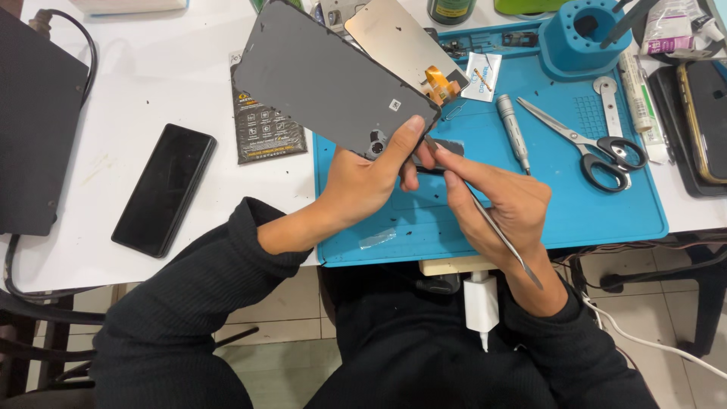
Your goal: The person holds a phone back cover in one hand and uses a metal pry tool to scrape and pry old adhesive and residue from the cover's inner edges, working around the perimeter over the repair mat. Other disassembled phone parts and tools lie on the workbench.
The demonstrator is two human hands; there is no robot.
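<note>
My left hand (362, 182) grips the lower corner of a dark grey phone back panel (326, 76), held tilted above the blue work mat (606, 204). Behind the panel a gold-toned screen assembly (397, 42) with an orange flex cable (441, 82) shows. My right hand (500, 201) holds thin metal tweezers (492, 220), whose tip touches the panel's bottom edge next to my left fingers. A small dark part under the fingers is mostly hidden.
On the mat lie scissors (598, 148), a silver screwdriver (515, 132), a flat metal tool (609, 95) and a blue round holder (583, 34). A black phone (164, 189) and a dark foil packet (265, 125) lie on the white table (151, 91). Another phone (708, 113) sits far right.
</note>
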